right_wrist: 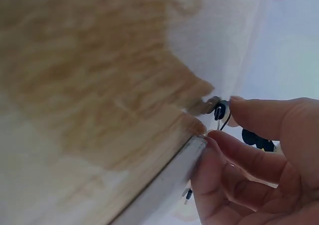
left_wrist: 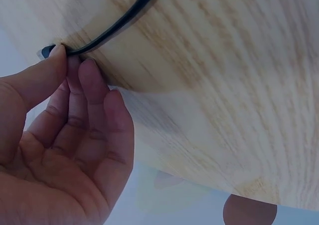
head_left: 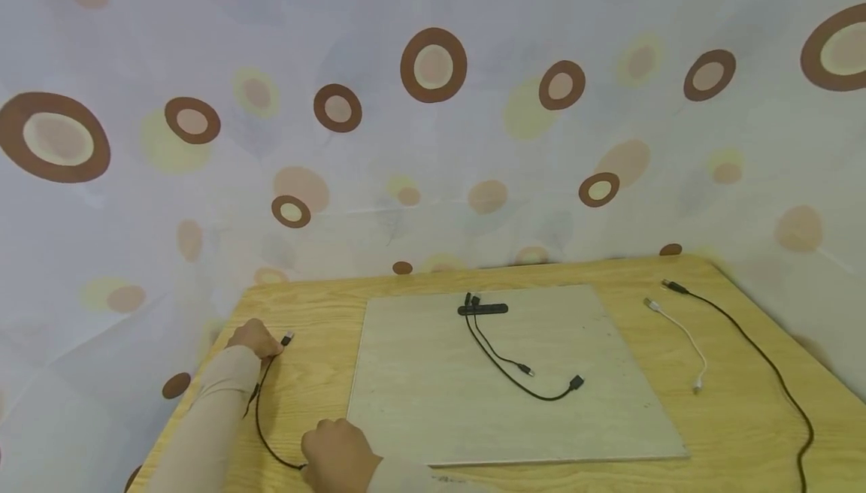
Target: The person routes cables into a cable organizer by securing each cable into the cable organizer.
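Note:
On the left of the table, my left hand [head_left: 253,338] pinches a thin black USB cable [head_left: 258,419] just behind its plug [head_left: 287,338]. Thumb and fingertips meet on the dark cord [left_wrist: 124,19] in the left wrist view. The cable curves toward the front, where my right hand [head_left: 340,454] grips its other end beside the board's near left corner. In the right wrist view, a small dark piece [right_wrist: 220,111] shows at the right thumb and fingertips; its exact shape is unclear. Another short black cable part [head_left: 252,400] lies beside the left sleeve, partly hidden by it.
A pale flat board [head_left: 413,380] lies mid-table. On it are a black strip [head_left: 494,309] and two black cables, one ending in a socket-like connector [head_left: 576,382]. To the right lie a short white cable [head_left: 691,343] and a long black cable [head_left: 771,373]. Dotted sheeting [head_left: 433,147] stands behind.

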A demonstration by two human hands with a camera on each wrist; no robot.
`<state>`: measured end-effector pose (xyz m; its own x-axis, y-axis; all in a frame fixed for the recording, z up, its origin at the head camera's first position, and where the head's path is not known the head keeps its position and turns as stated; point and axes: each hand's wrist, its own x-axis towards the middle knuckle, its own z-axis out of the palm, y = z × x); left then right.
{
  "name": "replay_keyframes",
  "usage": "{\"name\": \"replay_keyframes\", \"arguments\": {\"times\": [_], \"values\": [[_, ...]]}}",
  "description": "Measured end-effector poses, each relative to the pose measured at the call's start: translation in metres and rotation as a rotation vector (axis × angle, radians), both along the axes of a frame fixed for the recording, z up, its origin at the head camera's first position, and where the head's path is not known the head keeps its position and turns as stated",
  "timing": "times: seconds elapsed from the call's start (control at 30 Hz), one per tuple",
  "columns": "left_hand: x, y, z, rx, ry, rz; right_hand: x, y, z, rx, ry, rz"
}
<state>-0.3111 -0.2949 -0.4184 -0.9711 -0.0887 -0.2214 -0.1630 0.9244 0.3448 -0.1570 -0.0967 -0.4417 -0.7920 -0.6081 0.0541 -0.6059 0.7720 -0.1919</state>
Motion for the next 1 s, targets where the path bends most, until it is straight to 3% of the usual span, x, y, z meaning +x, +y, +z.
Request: {"name": "replay_keyframes", "arguments": {"times": [0.23, 0.53, 0.8, 1.0], "values": [[0.002, 0.001, -0.004, 0.006, -0.012, 0.008, 0.001, -0.001, -0.004, 0.031, -0.003, 0.002], [0.007, 0.005, 0.010, 0.018, -0.002, -0.001, -0.005, 0.000, -0.006, 0.019, 0.024, 0.056], [0.005, 0.002, 0.008, 0.048, 0.033, -0.028, -0.007, 0.001, -0.009, 0.002, 0.068, 0.076], [0.010, 0.002, -0.001, 0.085, 0.052, -0.009, -0.005, -0.001, -0.009, -0.013, -0.042, 0.046]]}}
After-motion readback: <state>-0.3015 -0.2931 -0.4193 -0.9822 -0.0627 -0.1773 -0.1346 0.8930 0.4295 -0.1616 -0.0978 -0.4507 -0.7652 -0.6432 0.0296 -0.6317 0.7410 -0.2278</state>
